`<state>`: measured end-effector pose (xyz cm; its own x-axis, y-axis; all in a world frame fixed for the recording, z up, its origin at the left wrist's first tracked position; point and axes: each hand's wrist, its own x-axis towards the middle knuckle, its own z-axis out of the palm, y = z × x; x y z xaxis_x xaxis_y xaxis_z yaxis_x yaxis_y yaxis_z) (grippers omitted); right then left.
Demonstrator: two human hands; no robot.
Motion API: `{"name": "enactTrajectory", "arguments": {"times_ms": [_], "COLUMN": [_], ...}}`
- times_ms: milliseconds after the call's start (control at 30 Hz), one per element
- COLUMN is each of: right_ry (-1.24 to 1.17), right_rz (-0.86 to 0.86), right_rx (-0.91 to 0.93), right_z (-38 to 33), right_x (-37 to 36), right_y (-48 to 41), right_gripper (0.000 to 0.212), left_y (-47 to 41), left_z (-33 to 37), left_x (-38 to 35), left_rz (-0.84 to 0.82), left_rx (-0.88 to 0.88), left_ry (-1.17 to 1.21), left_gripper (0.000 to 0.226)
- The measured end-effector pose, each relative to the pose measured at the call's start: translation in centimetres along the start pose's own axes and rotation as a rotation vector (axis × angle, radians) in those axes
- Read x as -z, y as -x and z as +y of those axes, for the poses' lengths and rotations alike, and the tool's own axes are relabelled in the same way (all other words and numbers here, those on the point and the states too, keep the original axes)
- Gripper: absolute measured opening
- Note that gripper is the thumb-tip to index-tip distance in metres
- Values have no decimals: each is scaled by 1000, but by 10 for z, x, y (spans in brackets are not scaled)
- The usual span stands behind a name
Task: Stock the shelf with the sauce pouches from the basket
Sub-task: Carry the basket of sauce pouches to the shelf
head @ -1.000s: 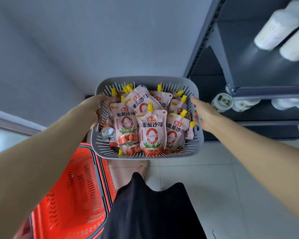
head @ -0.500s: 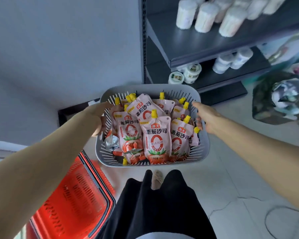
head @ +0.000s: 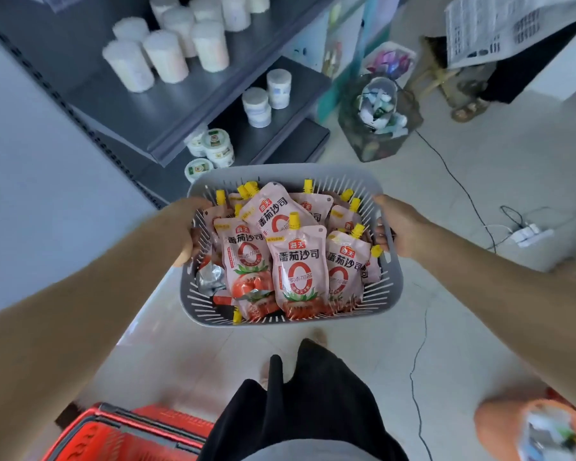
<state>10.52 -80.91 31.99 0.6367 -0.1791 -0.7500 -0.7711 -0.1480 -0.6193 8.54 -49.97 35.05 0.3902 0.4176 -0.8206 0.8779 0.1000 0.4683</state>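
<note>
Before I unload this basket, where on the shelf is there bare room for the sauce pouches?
The upper shelf is bare along its front edge, in front of the white cylinders. The lower shelf has a smaller patch beside the round tubs, in front of two white canisters. The upper shelf's back is crowded.

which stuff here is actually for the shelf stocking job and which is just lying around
For the job: sauce pouches, grey basket held by left hand and right hand, dark shelf.
Lying about: red shopping basket, white canisters, power strip, clear bin.
</note>
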Motion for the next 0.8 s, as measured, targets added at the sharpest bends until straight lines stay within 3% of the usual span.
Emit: {"name": "enactTrajectory", "arguments": {"times_ms": [167,333,500,667,800], "right_ry": [-142,-287,-423,-578,-609], "right_rz": [74,184,334,466,539], "right_rx": [-56,-96,-87,-82,-129], "right_z": [21,26,18,7,-4], "right_x": [94,192,282,360,417], "right_y": [-20,-35,-46,-70,-103], "right_gripper": [39,44,36,36,38], "left_y": [25,49,69,90,100], "left_z": [36,71,107,149,189], "left_x": [-102,-218,-328,-439,-527], "left_rz": [-46,-193,-251,-359,-420], "left_rx": [-71,-111,-115,-177,-202], "left_ry": [-100,-204,-287,-395,-478], "left_gripper": [28,30,23,33,25]}}
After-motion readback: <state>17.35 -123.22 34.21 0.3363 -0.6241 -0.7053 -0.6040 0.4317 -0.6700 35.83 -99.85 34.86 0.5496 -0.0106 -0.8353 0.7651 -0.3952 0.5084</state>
